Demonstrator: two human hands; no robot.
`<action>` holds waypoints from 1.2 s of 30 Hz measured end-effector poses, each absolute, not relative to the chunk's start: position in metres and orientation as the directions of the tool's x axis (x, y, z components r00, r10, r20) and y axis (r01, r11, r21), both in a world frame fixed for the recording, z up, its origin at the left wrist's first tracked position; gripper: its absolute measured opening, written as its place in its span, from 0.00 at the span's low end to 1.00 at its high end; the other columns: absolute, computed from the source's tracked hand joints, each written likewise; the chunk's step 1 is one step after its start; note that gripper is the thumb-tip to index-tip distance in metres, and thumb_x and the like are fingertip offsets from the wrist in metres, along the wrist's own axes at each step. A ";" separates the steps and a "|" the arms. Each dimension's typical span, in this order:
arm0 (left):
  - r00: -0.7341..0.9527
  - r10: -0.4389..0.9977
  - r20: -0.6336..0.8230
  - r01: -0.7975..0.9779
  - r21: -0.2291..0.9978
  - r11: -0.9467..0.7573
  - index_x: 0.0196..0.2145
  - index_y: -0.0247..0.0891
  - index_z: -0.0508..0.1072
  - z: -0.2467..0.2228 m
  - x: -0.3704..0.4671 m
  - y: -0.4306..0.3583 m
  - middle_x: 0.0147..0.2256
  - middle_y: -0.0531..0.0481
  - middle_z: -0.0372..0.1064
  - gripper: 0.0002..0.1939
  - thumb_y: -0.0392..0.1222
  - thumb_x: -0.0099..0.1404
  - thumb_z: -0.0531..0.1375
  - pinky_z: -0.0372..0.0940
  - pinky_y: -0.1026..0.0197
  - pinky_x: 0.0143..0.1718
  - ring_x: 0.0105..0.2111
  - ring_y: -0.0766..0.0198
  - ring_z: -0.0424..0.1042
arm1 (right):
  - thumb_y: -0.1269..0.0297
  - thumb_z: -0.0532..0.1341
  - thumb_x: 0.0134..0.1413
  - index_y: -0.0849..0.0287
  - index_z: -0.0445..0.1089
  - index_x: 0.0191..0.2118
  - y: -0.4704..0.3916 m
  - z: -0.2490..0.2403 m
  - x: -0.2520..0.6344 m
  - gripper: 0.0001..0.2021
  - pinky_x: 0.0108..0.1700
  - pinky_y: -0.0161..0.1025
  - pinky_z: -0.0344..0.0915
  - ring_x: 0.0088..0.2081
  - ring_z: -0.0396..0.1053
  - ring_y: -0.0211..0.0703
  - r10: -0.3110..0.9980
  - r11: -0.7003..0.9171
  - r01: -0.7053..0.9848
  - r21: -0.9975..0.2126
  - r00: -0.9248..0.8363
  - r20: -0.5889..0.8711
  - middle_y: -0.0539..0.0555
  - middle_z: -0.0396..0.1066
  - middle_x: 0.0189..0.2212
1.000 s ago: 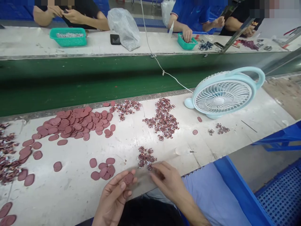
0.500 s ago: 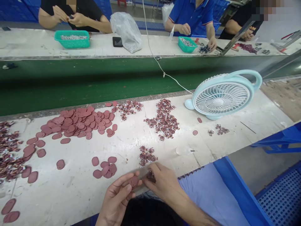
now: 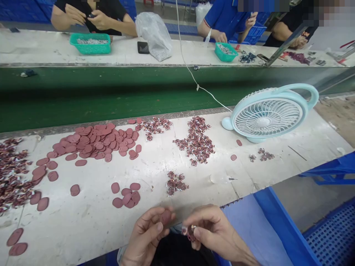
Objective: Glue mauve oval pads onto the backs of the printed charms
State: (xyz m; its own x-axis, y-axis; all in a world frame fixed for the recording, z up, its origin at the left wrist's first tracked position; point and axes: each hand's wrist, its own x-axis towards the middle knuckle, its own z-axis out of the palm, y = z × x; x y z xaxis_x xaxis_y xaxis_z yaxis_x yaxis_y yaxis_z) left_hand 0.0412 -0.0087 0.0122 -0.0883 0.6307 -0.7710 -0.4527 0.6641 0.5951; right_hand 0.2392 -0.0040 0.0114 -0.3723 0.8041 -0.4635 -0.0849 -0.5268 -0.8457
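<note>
Worktop scene: a pale desk (image 3: 91,225) with a fan (image 3: 267,115) toward its right end; two bare hands meet near the closest edge.
The left hand's (image 3: 142,236) grip pinches a maroon oval disc (image 3: 165,218); the right hand's (image 3: 222,234) pinches a small, frilly maroon-and-white piece (image 3: 190,232), apart from the disc. Both items are at the near edge, so a loosened or off-centre pinch could drop either into the lap. One second earlier, the right hand was at the small cluster (image 3: 176,184); now it is clear of it, piece raised.
</note>
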 end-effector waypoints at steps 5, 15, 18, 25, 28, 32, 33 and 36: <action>-0.027 0.655 -0.755 -0.448 0.595 0.667 0.28 0.53 0.85 0.007 0.050 -0.010 0.38 0.54 0.88 0.12 0.50 0.42 0.75 0.73 0.48 0.32 0.37 0.42 0.82 | 0.56 0.75 0.45 0.44 0.74 0.34 -0.009 -0.013 0.219 0.11 0.28 0.40 0.72 0.25 0.78 0.42 0.862 -0.487 -0.307 -0.818 -0.317 -0.395 0.45 0.78 0.25; -0.072 0.660 -0.748 -0.421 0.623 0.660 0.28 0.51 0.86 0.020 0.049 -0.004 0.34 0.53 0.88 0.12 0.47 0.42 0.77 0.73 0.54 0.32 0.39 0.45 0.81 | 0.61 0.76 0.45 0.41 0.83 0.39 0.004 0.008 0.217 0.12 0.29 0.36 0.76 0.27 0.80 0.41 0.921 -0.388 -0.375 -0.842 -0.185 -0.342 0.46 0.83 0.28; -0.042 0.644 -0.763 -0.434 0.595 0.677 0.29 0.51 0.86 0.019 0.048 -0.004 0.38 0.52 0.88 0.13 0.48 0.42 0.77 0.74 0.55 0.33 0.39 0.47 0.82 | 0.61 0.73 0.52 0.42 0.83 0.38 0.005 0.021 0.226 0.07 0.43 0.37 0.78 0.38 0.81 0.41 0.920 -0.392 -0.308 -0.867 -0.101 -0.379 0.48 0.84 0.34; -0.058 0.662 -0.747 -0.418 0.620 0.664 0.30 0.51 0.86 0.016 0.049 -0.004 0.38 0.52 0.88 0.12 0.47 0.44 0.76 0.74 0.54 0.32 0.37 0.46 0.83 | 0.63 0.75 0.50 0.43 0.84 0.42 -0.002 0.013 0.237 0.12 0.46 0.36 0.78 0.40 0.82 0.41 0.849 -0.521 -0.413 -0.747 -0.166 -0.501 0.50 0.86 0.37; -0.060 0.662 -0.747 -0.419 0.621 0.662 0.30 0.51 0.86 0.018 0.049 -0.004 0.39 0.49 0.88 0.13 0.47 0.42 0.77 0.75 0.52 0.32 0.39 0.44 0.83 | 0.65 0.76 0.49 0.44 0.84 0.42 -0.002 0.011 0.234 0.13 0.45 0.35 0.77 0.39 0.82 0.39 0.858 -0.511 -0.454 -0.730 -0.224 -0.461 0.49 0.85 0.37; -0.025 0.667 -0.744 -0.418 0.614 0.669 0.29 0.54 0.86 0.023 0.049 -0.004 0.39 0.53 0.88 0.13 0.48 0.41 0.78 0.74 0.53 0.34 0.43 0.42 0.82 | 0.64 0.75 0.50 0.45 0.83 0.42 0.000 0.017 0.230 0.13 0.48 0.35 0.76 0.41 0.81 0.39 0.851 -0.525 -0.424 -0.738 -0.233 -0.471 0.50 0.85 0.37; -0.023 0.670 -0.742 -0.413 0.617 0.669 0.28 0.54 0.86 0.024 0.048 -0.004 0.39 0.54 0.89 0.13 0.49 0.41 0.78 0.74 0.53 0.34 0.43 0.42 0.82 | 0.63 0.76 0.49 0.44 0.82 0.43 0.001 0.019 0.229 0.13 0.48 0.35 0.76 0.41 0.81 0.39 0.843 -0.537 -0.404 -0.741 -0.218 -0.492 0.50 0.85 0.38; -0.040 0.678 -0.734 -0.391 0.636 0.665 0.26 0.56 0.86 0.029 0.049 -0.003 0.37 0.56 0.89 0.11 0.51 0.40 0.77 0.75 0.51 0.35 0.42 0.39 0.82 | 0.61 0.77 0.46 0.44 0.82 0.42 0.001 0.024 0.227 0.15 0.47 0.37 0.77 0.40 0.82 0.41 0.823 -0.566 -0.315 -0.762 -0.166 -0.543 0.51 0.86 0.37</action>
State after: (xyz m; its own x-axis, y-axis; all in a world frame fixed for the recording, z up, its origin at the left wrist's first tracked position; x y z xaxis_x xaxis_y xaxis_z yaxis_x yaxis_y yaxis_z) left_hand 0.0485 -0.0035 0.0288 -0.0404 0.6778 -0.7341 -0.3911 0.6654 0.6359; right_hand 0.2266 0.0006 0.0240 -0.1660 0.8232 -0.5430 -0.3146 -0.5660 -0.7620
